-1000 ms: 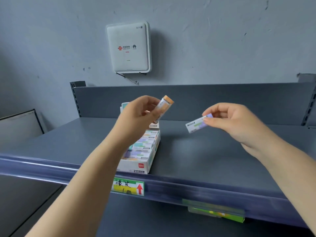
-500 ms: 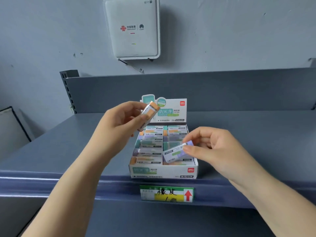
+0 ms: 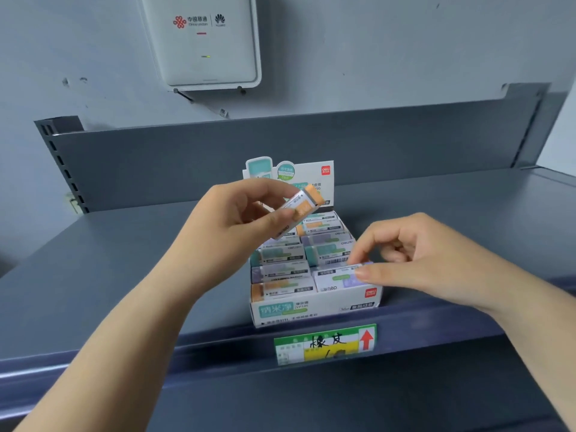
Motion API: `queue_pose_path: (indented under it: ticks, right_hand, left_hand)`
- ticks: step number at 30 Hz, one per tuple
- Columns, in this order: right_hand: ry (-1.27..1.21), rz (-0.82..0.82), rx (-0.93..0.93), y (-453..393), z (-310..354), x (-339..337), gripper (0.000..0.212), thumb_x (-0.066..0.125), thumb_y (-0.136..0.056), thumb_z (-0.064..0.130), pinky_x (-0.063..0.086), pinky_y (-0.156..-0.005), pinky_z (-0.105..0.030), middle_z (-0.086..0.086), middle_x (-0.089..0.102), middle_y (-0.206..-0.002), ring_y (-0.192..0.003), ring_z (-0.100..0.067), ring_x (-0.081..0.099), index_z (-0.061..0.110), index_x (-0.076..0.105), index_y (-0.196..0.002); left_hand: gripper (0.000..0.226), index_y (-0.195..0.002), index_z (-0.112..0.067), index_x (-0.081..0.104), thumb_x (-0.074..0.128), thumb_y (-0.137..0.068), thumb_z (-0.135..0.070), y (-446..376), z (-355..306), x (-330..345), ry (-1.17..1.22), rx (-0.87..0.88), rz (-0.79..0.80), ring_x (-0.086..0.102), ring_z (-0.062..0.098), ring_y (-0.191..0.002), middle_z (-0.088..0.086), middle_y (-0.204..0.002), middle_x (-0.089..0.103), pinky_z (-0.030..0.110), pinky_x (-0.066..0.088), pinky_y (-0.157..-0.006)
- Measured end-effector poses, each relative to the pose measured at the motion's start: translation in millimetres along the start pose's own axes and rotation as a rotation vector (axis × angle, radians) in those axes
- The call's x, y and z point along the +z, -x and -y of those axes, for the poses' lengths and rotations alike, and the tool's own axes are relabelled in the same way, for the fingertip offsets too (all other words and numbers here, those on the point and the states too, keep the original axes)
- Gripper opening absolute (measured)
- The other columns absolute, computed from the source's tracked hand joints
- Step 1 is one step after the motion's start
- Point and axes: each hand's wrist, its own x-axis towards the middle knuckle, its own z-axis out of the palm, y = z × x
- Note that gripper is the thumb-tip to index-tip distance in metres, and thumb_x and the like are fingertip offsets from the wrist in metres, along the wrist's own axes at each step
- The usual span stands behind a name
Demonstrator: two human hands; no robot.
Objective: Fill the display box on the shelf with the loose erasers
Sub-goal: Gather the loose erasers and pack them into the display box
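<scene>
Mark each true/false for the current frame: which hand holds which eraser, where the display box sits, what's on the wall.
1. The left hand holds an orange eraser above the display box. True.
2. The right hand is empty. False: it pinches a purple eraser at the box's front right.
3. The box sits at the shelf front edge, above a green price tag. True.
4. The white router stands on the shelf. False: it hangs on the wall.

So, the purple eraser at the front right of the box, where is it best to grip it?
Pinch the purple eraser by its two long edges, coming from above. It lies flat and sideways, with neighbours and the display box wall around it, so only the top is free.
</scene>
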Motion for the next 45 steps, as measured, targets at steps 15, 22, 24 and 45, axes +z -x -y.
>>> queue_pose_path:
  ticks: [15,22,24,45]
  right_hand:
    - [-0.011,-0.185,-0.048,-4.8,-6.1,-15.2,0.012,0.073,-0.072,0.027,0.029,-0.046,-0.019,0.011,0.051,-0.046,-0.042,-0.008,0.027,0.022,0.062,-0.071]
    - [0.077,-0.103,-0.071,-9.9,-2.2,-4.5,0.012,0.069,-0.077,0.024,0.029,-0.043,-0.012,0.033,0.056,-0.055,-0.045,-0.01,0.029,0.031,0.062,-0.085]
    - [0.085,-0.137,-0.087,-11.3,-2.8,-3.5,0.014,0.07,-0.076,0.025,0.031,-0.044,-0.012,0.035,0.054,-0.054,-0.045,-0.01,0.031,0.032,0.06,-0.084]
    - [0.332,-0.016,-0.13,-23.6,9.0,-0.3,0.019,0.078,-0.066,0.033,0.037,-0.057,-0.005,0.016,0.058,-0.069,-0.063,0.013,0.05,0.033,0.064,-0.079]
  left_hand:
    - [0.008,-0.085,-0.032,0.068,0.068,-0.078,-0.027,-2.9,-6.1,30.5,-0.239,0.024,0.085,0.054,-0.011,-0.066,-0.018,-0.074,0.066,0.001,0.036,-0.055]
    - [0.009,-0.085,-0.03,0.07,0.069,-0.077,-0.025,-0.5,-3.4,36.0,-0.343,0.045,0.081,0.051,-0.015,-0.068,-0.026,-0.064,0.058,0.0,0.035,-0.056]
    - [0.008,-0.082,-0.029,0.07,0.069,-0.077,-0.023,-1.1,-4.6,34.1,-0.304,0.036,0.066,0.052,-0.015,-0.063,-0.023,-0.061,0.06,0.0,0.035,-0.054]
    - [0.006,-0.075,-0.027,0.071,0.07,-0.075,-0.02,0.5,5.3,10.0,0.024,-0.128,-0.13,0.069,0.022,-0.08,-0.007,-0.079,0.074,0.049,0.054,-0.08]
